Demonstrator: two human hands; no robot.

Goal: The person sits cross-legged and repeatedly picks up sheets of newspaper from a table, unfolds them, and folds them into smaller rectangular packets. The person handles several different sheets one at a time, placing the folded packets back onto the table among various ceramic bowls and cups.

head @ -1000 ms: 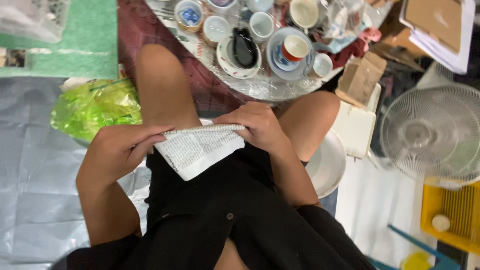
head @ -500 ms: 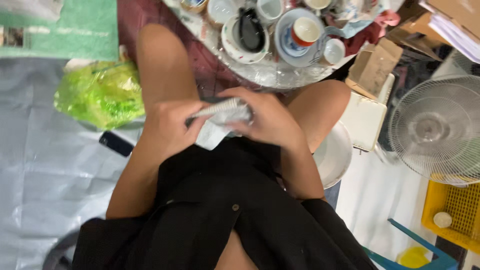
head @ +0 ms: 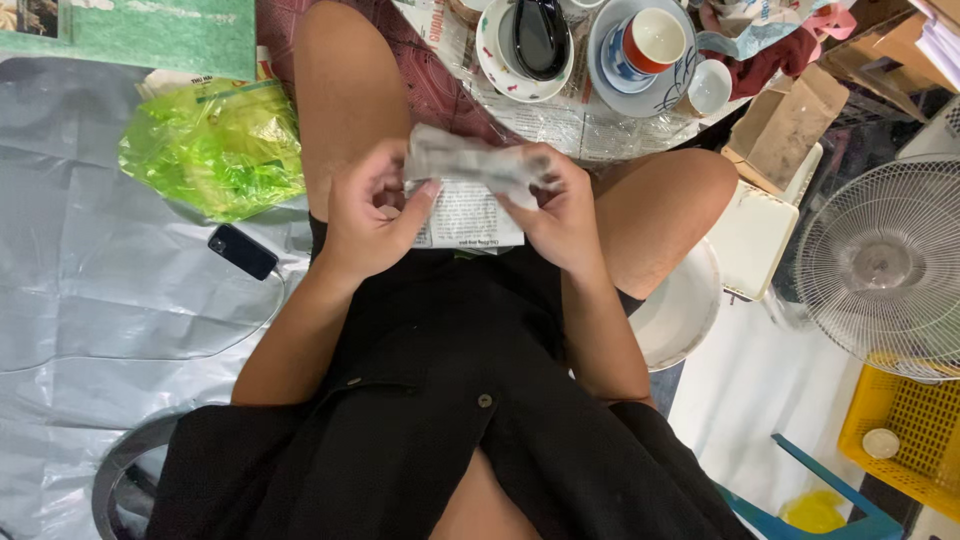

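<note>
Blurred newspaper bundle [head: 470,170] between hands [head: 465,205]

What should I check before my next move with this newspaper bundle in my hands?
1. Both hands on the bundle: ok. The left hand and right hand grip the newspaper bundle from either side.
2. Bundle supported: ok, held over the lap.
3. What is inside the wrap: cannot tell, the paper hides it.
4. Loose paper: not ok, one printed flap hangs open below the bundle.
5. Crockery ahead: ok, the red and white cup stands upright on its saucer.
6. Phone at the left: ok, lying apart from the hands on the grey sheet.
</note>
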